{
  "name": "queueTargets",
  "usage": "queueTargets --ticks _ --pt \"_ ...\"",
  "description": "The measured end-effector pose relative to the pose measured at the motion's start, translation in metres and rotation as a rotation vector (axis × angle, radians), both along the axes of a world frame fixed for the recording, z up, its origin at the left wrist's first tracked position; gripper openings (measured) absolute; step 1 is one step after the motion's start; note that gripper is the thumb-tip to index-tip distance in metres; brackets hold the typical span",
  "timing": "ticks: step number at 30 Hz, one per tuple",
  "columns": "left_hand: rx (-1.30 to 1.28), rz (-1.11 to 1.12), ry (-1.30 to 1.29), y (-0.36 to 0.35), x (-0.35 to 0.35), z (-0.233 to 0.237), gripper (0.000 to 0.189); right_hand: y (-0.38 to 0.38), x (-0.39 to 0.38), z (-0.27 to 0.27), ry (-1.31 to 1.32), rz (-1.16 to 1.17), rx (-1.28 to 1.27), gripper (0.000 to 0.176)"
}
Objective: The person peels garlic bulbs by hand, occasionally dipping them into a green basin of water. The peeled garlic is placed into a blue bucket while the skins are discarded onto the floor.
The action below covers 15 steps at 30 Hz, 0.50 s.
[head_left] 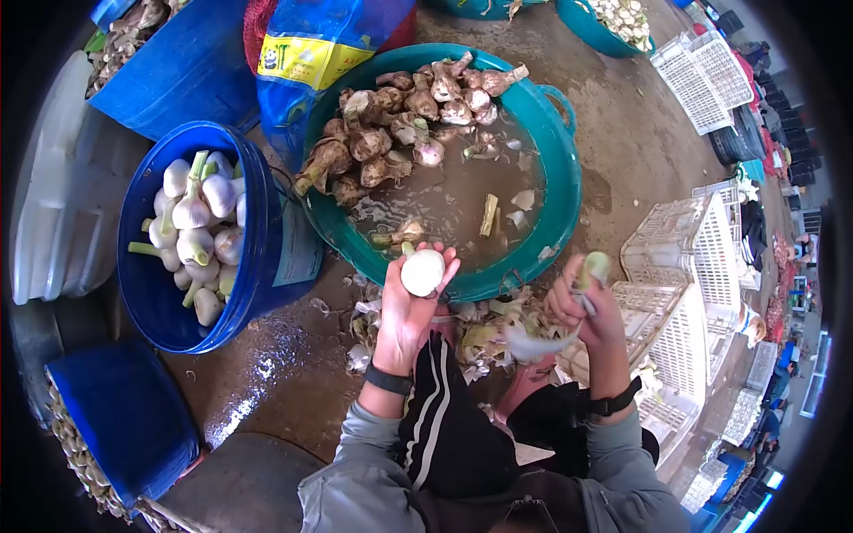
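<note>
My left hand [410,298] is turned palm up with its fingers curled round a smooth white garlic bulb [423,273], whose short green stem points away. It is over the near rim of a green tub [571,191]. My right hand [586,306] is closed, off to the right of the tub. A pale green end [595,266] sticks out above its fingers, and a blurred white strip [539,345] trails below; I cannot tell what it holds. Brown, unpeeled garlic bulbs [369,142] heap in the tub's far left part, with murky water and loose scraps nearer.
A blue bucket [258,249] of cleaned garlic stands left of the tub. Garlic skins [484,342] litter the floor between my legs and the tub. White plastic crates [675,329] stand on the right. A blue-and-yellow bag [315,58] and another blue container [178,84] are at the far left.
</note>
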<state>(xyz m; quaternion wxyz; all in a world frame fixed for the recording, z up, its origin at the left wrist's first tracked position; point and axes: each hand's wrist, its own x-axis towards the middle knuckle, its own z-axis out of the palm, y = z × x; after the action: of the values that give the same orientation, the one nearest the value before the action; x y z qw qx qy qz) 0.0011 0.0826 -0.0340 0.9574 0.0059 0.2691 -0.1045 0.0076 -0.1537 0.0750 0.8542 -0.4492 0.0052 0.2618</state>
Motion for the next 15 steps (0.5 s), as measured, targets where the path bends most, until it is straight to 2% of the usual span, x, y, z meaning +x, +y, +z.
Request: queueTargets --ticks 1,2,3,4,6,7,8,9,10,12,14,15 --pt "0.013 0.012 0.001 0.000 0.000 0.000 0.027 -0.021 -0.005 -0.034 0.226 0.061 -0.080 0.021" --pt "0.027 0.018 0.002 -0.001 0.000 0.002 0.027 -0.011 -0.012 -0.054 0.027 0.108 -0.776 0.020" --pt "0.032 0.008 0.022 -0.002 0.000 0.013 0.026 -0.006 -0.016 -0.061 0.027 0.093 -0.777 0.020" --pt "0.035 0.004 0.007 0.001 -0.002 0.025 0.026 -0.002 -0.013 -0.069 -0.220 0.116 -0.927 0.017" --pt "0.626 0.046 -0.233 0.018 -0.010 0.060 0.032 0.006 -0.002 -0.081 -0.727 0.170 -1.204 0.014" --pt "0.973 0.127 -0.341 0.039 -0.007 0.080 0.044 0.013 -0.006 -0.085 -0.962 0.204 -1.327 0.014" --pt "1.343 0.249 -0.366 0.060 -0.007 0.108 0.050 0.033 0.015 -0.074 -1.082 0.160 -1.362 0.019" --pt "1.665 0.351 -0.344 0.087 -0.006 0.130 0.046 0.054 0.037 -0.072 -1.000 0.207 -1.410 0.021" --pt "1.937 0.526 -0.378 0.120 -0.001 0.138 0.042 0.072 0.060 -0.105 -1.195 0.031 -1.277 0.021" --pt "2.620 0.289 0.062 0.163 0.006 0.180 0.041 0.114 0.086 -0.140 -1.225 0.212 -1.386 0.020" --pt "3.426 0.168 0.214 0.197 0.005 0.190 0.044 0.153 0.095 -0.182 -1.258 0.311 -1.465 0.017" --pt "3.474 0.113 0.273 0.191 0.000 0.198 0.046 0.161 0.095 -0.198 -1.231 0.453 -1.523 0.021"
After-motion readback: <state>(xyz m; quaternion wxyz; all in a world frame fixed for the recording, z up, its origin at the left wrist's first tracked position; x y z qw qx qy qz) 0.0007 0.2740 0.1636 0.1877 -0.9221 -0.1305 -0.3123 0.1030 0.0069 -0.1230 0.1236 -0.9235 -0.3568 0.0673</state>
